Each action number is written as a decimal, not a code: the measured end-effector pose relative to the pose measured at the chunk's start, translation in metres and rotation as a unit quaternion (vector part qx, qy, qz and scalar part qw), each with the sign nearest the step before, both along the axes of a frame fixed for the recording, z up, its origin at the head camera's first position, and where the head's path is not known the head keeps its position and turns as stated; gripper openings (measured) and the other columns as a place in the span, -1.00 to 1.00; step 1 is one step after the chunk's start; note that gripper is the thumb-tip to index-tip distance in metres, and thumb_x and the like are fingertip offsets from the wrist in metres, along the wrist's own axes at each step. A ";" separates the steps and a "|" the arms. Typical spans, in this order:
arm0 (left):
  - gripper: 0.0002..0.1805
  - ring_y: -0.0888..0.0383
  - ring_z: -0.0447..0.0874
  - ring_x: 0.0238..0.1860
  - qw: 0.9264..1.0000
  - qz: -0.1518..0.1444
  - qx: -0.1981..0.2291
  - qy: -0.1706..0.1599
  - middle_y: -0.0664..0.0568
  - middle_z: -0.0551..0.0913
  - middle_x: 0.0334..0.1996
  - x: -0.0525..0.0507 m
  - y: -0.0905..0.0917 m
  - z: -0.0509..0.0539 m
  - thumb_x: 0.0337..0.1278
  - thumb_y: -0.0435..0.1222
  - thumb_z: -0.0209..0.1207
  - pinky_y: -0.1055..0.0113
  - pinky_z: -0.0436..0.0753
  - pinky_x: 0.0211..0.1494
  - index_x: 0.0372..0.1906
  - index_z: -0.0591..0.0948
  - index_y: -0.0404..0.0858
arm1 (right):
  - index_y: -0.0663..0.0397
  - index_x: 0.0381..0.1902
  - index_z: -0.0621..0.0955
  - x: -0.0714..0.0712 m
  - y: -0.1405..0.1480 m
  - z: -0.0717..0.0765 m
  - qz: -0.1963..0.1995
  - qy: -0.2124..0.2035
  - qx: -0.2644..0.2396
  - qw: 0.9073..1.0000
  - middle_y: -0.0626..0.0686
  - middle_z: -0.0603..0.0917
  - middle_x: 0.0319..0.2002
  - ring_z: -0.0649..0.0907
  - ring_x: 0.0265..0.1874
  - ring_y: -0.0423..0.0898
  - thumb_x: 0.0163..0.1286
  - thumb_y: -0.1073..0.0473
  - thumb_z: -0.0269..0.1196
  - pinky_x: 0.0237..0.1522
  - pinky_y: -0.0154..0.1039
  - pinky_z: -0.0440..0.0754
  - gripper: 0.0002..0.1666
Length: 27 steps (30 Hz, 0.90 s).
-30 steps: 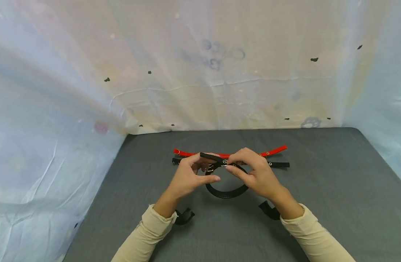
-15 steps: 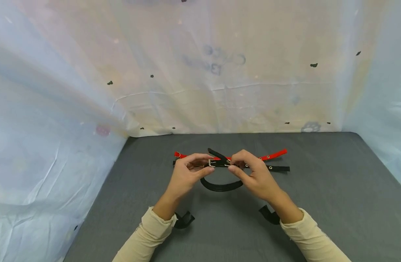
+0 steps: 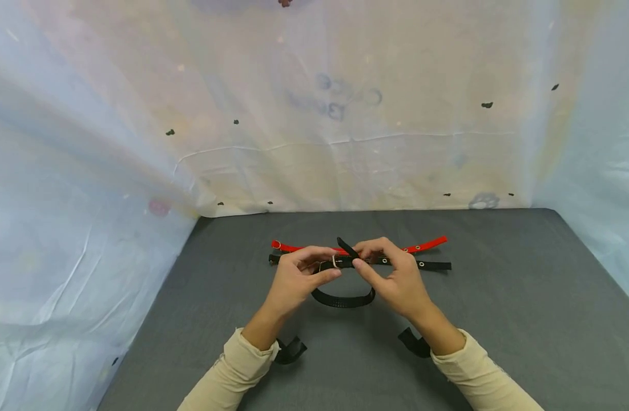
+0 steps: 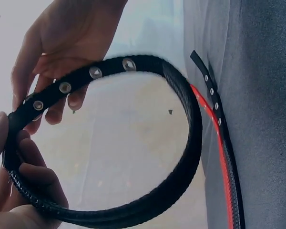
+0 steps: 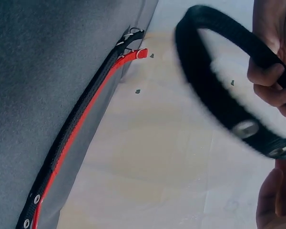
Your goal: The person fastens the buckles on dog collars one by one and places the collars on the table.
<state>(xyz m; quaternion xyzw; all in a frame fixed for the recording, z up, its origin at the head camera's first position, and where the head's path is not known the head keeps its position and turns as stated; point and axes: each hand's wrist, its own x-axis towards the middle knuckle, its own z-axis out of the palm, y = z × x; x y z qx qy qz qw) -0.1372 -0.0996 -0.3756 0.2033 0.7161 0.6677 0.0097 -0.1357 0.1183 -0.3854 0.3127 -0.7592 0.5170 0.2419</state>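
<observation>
A black collar (image 3: 343, 302) with metal eyelets hangs as a loop between both hands, above the table. On the left, the fingers and thumb of my left hand (image 3: 293, 281) hold it beside its metal buckle (image 3: 334, 261). My right hand (image 3: 394, 281) pinches the strap just right of the buckle, and the strap's free end (image 3: 346, 246) sticks up past those fingertips. In the left wrist view the collar (image 4: 194, 138) forms a wide ring with several eyelets along its upper band. Motion blurs the collar (image 5: 200, 81) in the right wrist view.
Behind the hands, a red collar (image 3: 432, 244) and a second black collar (image 3: 438, 266) lie stretched out side by side on the grey table (image 3: 499, 308). Black strap ends (image 3: 292, 351) stick out by both sleeves. A pale patterned sheet (image 3: 355, 171) hangs behind the table.
The held loop has shifted slightly left, and its buckle has turned into view. The strap's free end has swung right and points up more steeply. Both hands keep their hold.
</observation>
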 end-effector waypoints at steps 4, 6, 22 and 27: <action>-0.61 0.27 0.69 -0.05 1.000 0.009 -0.005 -0.007 -0.15 0.70 -0.04 0.001 0.001 0.001 0.05 -0.31 0.45 0.37 0.65 0.10 0.02 0.70 -0.30 | 0.02 0.10 0.64 0.001 0.000 0.002 0.013 -0.013 0.007 1.000 -0.02 0.70 -0.12 0.59 -0.24 -0.26 0.26 0.44 0.33 -0.17 -0.34 0.58 -0.54; -0.62 0.28 0.70 -0.05 1.000 0.014 -0.008 -0.009 -0.17 0.71 -0.03 0.001 0.002 0.001 0.06 -0.32 0.44 0.37 0.66 0.07 0.02 0.70 -0.30 | 0.01 0.13 0.65 0.001 0.000 0.003 0.024 -0.013 0.010 1.000 -0.04 0.69 -0.13 0.55 -0.25 -0.26 0.29 0.44 0.31 -0.17 -0.34 0.55 -0.53; -0.63 0.26 0.72 -0.09 0.999 0.004 0.033 -0.006 -0.06 0.72 -0.07 0.003 0.003 -0.001 0.10 -0.37 0.40 0.37 0.70 0.00 0.03 0.68 -0.39 | -0.10 -0.02 0.72 0.000 -0.003 -0.001 0.030 0.046 0.010 0.998 -0.06 0.65 -0.10 0.51 -0.28 -0.27 0.32 0.38 0.30 -0.22 -0.40 0.49 -0.66; -0.63 0.26 0.71 -0.09 1.000 0.008 0.026 -0.005 -0.13 0.71 -0.05 0.004 0.004 0.000 0.10 -0.37 0.40 0.39 0.70 -0.01 0.03 0.68 -0.38 | -0.10 -0.05 0.71 -0.001 -0.004 0.000 0.041 0.040 -0.010 0.998 -0.06 0.70 -0.14 0.56 -0.27 -0.26 0.26 0.39 0.37 -0.23 -0.36 0.55 -0.64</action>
